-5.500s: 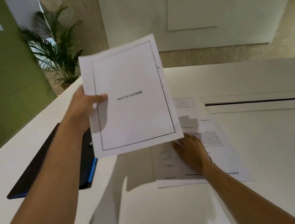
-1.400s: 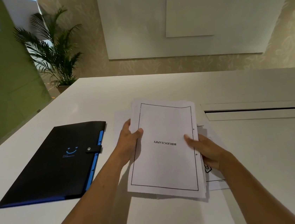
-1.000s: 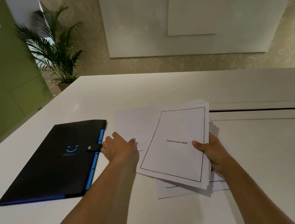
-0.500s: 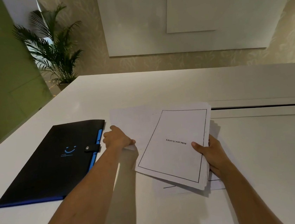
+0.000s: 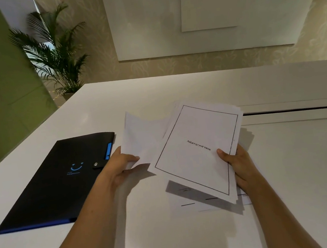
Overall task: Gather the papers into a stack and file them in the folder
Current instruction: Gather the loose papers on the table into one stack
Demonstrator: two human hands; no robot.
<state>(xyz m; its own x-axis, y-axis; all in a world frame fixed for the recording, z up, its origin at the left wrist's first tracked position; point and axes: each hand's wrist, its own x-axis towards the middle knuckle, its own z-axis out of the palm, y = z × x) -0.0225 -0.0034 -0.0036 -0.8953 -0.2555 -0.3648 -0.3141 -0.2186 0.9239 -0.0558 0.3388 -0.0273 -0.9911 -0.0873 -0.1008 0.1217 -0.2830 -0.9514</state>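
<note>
Head view: The right hand (image 5: 237,163) has its grip closed on a stack of papers (image 5: 197,150), thumb on top near the right edge and fingers underneath. The stack is raised off the white bench (image 5: 296,170) and tilted, its top sheet framed by a black border and printed with one word that reads upside down. The left hand (image 5: 120,167) has its grip closed on the near edge of a single sheet (image 5: 142,138), which is lifted and curved, just left of the stack and partly tucked under it. More sheets (image 5: 188,202) lie flat on the bench below the stack, in its shadow. The black folder (image 5: 57,180), closed with a snap tab and a blue edge, lies on the bench left of the left hand
</note>
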